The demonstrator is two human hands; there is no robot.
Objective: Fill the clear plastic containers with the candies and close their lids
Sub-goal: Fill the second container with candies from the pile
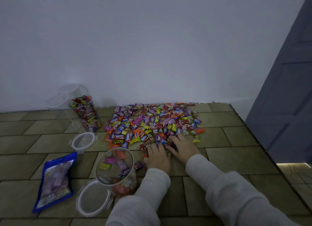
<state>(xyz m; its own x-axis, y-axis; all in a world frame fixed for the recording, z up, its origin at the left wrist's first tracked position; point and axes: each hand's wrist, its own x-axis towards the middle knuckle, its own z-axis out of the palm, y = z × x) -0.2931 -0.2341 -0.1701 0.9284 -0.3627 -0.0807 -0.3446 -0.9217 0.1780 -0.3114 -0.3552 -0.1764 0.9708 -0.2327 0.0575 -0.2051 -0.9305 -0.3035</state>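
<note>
candies (152, 122): heap at frame centre, on floor (236, 124) | jar (116, 171): lower centre, part filled, lid (93, 198) off beside it | left hand (157, 155), right hand (183, 147): fingers bent over near edge of heap, side by side | full jar (85, 112): upper left

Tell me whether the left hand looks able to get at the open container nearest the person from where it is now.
Probably yes. The left hand rests at the near edge of the candy pile, just right of the open container. Only bare floor and one stray candy lie between them, and its mouth is uncovered.
</note>
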